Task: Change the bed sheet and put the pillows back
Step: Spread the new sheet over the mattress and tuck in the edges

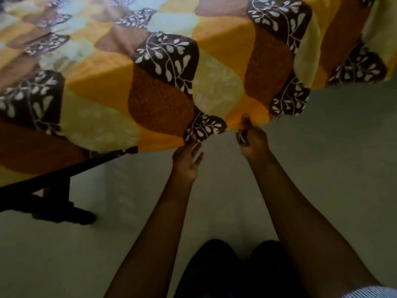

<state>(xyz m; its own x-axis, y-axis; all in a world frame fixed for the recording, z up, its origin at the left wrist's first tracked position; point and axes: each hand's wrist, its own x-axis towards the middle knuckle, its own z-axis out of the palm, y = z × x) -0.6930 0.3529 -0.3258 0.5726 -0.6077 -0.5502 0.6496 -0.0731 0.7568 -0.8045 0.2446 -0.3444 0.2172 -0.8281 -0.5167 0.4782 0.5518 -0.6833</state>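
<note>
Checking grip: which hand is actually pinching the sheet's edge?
The right hand, fingers closed on the sheet; the left hand is open, only touching it.

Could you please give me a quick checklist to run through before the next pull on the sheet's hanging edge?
1. Right hand grips the edge of the patterned sheet: ok, fingers closed on the hem.
2. Left hand grips the edge: not ok, fingers open and only touching it.
3. Sheet spread over the bed top: ok where visible.
4. Edge hangs even: not ok, it is bunched between the hands.
5. Pillows back on the bed: cannot tell, none in view.
6. Floor clear by the bed leg: ok.
</note>
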